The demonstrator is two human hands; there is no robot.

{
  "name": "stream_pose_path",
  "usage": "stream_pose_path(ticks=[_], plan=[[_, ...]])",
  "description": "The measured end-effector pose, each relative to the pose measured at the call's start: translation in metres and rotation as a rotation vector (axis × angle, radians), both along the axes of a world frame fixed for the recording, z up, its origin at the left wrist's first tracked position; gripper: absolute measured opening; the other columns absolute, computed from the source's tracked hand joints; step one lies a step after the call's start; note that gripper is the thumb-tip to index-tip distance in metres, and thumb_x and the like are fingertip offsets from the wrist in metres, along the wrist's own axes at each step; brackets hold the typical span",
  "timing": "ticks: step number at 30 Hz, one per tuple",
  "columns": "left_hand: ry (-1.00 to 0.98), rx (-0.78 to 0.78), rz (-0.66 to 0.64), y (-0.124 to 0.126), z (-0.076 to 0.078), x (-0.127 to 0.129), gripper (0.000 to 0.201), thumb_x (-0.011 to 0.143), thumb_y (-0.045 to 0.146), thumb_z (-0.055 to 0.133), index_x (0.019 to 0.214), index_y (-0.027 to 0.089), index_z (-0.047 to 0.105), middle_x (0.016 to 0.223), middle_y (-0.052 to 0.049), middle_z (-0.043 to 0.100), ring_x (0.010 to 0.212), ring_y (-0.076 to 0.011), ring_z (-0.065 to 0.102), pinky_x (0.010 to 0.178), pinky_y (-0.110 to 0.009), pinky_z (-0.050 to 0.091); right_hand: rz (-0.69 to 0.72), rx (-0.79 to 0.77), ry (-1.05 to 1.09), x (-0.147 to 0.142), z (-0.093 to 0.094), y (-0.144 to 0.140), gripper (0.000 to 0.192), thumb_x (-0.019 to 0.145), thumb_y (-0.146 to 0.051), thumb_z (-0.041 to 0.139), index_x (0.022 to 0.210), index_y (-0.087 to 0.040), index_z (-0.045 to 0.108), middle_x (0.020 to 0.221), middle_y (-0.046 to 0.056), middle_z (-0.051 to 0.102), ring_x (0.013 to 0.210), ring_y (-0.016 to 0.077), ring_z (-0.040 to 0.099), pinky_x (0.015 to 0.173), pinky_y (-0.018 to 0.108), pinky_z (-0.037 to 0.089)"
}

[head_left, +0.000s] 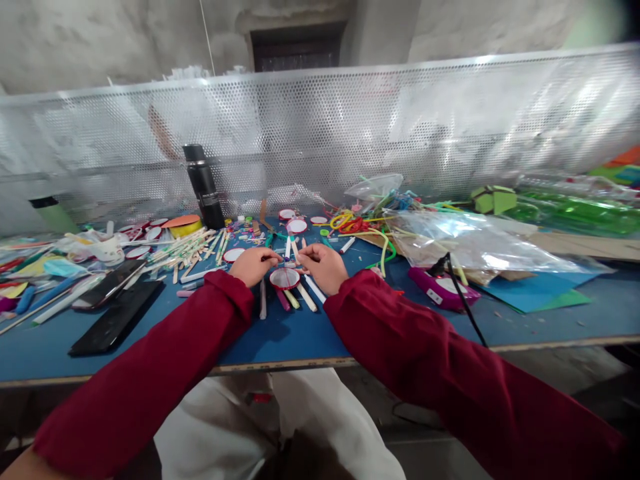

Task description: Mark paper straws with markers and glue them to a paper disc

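Your left hand (254,266) and right hand (325,266) flank the disc (285,279) at ten and two o'clock, perhaps for control; grips unclear.

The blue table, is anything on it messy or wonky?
Yes. A heap of colored cords lies loose and tangled past the right hand, its loops crossing. The black bottle looks tilted too, though the wide view may just bend it.
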State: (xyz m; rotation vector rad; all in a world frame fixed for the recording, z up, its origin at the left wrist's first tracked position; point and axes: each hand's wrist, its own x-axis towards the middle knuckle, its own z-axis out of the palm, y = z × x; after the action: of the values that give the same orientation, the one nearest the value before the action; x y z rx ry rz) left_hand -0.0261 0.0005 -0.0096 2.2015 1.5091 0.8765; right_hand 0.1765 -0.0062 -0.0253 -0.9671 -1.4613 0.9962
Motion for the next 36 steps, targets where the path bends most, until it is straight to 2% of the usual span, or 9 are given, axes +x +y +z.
stream_pose_path(ticks=[5,9,12,19,22,25,29,32,36], plan=[[-0.28,0.018,0.009,-0.011,0.007,0.012,0.027,0.081,0.039,0.066,0.092,0.018,0.08,0.094,-0.006,0.079,0.088,-0.0205,0.069,0.083,-0.03,0.051,0.001,0.068,-0.026,-0.001,-0.003,0.0,0.011,0.077,-0.031,0.068,0.077,-0.022,0.062,0.072,-0.001,0.07,0.068,0.0158,0.067,0.063,0.029,0.058],[-0.482,-0.051,0.003,-0.019,0.009,0.022,0.027,0.076,0.04,0.071,0.088,0.017,0.079,0.088,-0.005,0.077,0.083,-0.0196,0.067,0.074,-0.028,0.051,-0.014,0.19,-0.108,-0.004,-0.005,-0.003,0.014,0.079,-0.036,0.066,0.077,-0.022,0.062,0.072,0.0,0.069,0.067,0.0156,0.065,0.065,0.029,0.055],[-0.588,-0.081,0.006,-0.022,0.01,0.026,0.028,0.072,0.042,0.075,0.084,0.016,0.078,0.082,-0.005,0.075,0.076,-0.0176,0.064,0.068,-0.027,0.048,-0.009,0.214,-0.131,-0.006,-0.003,-0.007,0.014,0.081,-0.036,0.065,0.079,-0.022,0.062,0.074,0.0,0.07,0.069,0.015,0.065,0.065,0.028,0.052],[-0.681,-0.135,0.033,-0.021,0.006,0.027,0.034,0.066,0.046,0.081,0.082,0.016,0.076,0.07,-0.001,0.067,0.061,-0.0116,0.051,0.055,-0.024,0.036,0.014,0.23,-0.135,-0.007,-0.003,-0.011,0.014,0.081,-0.033,0.065,0.076,-0.021,0.061,0.071,-0.002,0.067,0.065,0.0133,0.062,0.063,0.026,0.048],[-0.684,-0.144,0.011,-0.021,0.005,0.024,0.036,0.065,0.049,0.082,0.081,0.017,0.074,0.069,0.001,0.064,0.06,-0.0106,0.05,0.053,-0.023,0.034,0.02,0.24,-0.158,-0.009,-0.002,-0.012,0.013,0.081,-0.033,0.066,0.077,-0.021,0.062,0.072,-0.002,0.068,0.067,0.0132,0.063,0.065,0.026,0.049],[-0.726,-0.168,0.0,-0.022,0.006,0.022,0.036,0.066,0.049,0.082,0.08,0.017,0.072,0.068,0.002,0.061,0.062,-0.0101,0.051,0.053,-0.021,0.035,0.006,0.262,-0.234,-0.006,0.006,-0.016,0.013,0.083,-0.032,0.065,0.079,-0.02,0.065,0.073,-0.001,0.069,0.068,0.0129,0.063,0.065,0.026,0.048],[-0.814,-0.2,-0.007,-0.023,0.008,0.022,0.037,0.065,0.047,0.082,0.079,0.017,0.066,0.067,0.002,0.058,0.061,-0.0093,0.052,0.05,-0.019,0.033,-0.077,0.367,-0.215,0.021,0.029,-0.031,0.013,0.087,-0.031,0.062,0.084,-0.02,0.067,0.079,0.0,0.071,0.071,0.0134,0.064,0.068,0.026,0.05],[-0.835,-0.221,-0.018,-0.024,0.009,0.023,0.036,0.066,0.045,0.081,0.079,0.017,0.063,0.066,0.002,0.058,0.059,-0.0087,0.052,0.047,-0.018,0.031,-0.27,0.491,-0.343,0.062,0.046,-0.054,0.016,0.09,-0.033,0.059,0.089,-0.02,0.069,0.085,0.002,0.073,0.075,0.015,0.065,0.072,0.028,0.05],[-0.82,-0.249,-0.062,-0.025,0.009,0.025,0.033,0.074,0.046,0.075,0.08,0.018,0.058,0.076,0.0,0.065,0.057,-0.0071,0.054,0.045,-0.017,0.031,-0.535,0.556,-0.877,0.114,0.053,-0.092,0.016,0.09,-0.031,0.059,0.094,-0.021,0.071,0.095,0.006,0.074,0.095,0.0229,0.065,0.091,0.037,0.047]])
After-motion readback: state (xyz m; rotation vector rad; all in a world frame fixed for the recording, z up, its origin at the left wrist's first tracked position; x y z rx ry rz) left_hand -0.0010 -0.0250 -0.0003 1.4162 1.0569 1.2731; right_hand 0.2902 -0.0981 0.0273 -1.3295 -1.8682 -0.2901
